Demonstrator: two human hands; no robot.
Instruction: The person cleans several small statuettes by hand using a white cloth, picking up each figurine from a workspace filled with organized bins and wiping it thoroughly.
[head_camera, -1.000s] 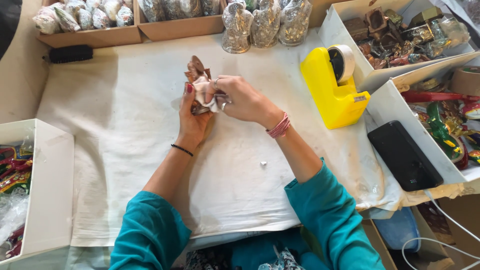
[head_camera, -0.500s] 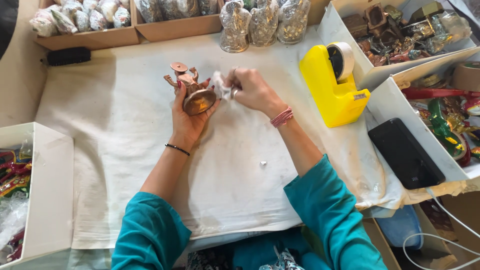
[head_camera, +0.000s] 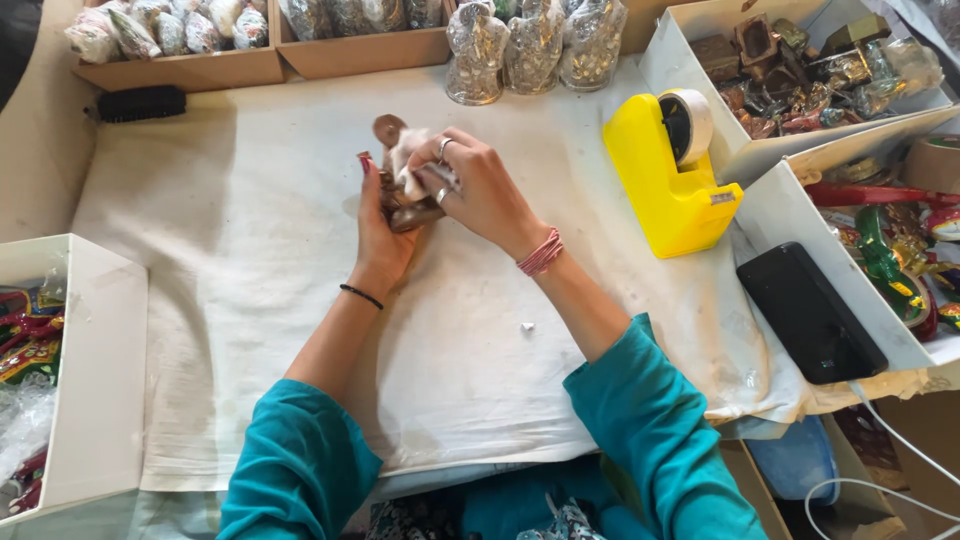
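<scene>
Now your left hand (head_camera: 378, 235) is gripping a small brown figurine (head_camera: 400, 205) while your right hand (head_camera: 480, 190) is pinching a white cloth (head_camera: 408, 160) against it.

Half a second earlier, held figurine (head_camera: 400, 195) tilted leftward in left hand (head_camera: 380, 235), right hand (head_camera: 480, 190) just beside it; since then turned upright, right fingers (head_camera: 435, 165) pressing white cloth (head_camera: 408, 160) over it.

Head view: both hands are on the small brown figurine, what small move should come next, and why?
Probably another rub with the white cloth: the right hand presses it on the brown figurine, which the left hand holds above the white sheet.
</scene>
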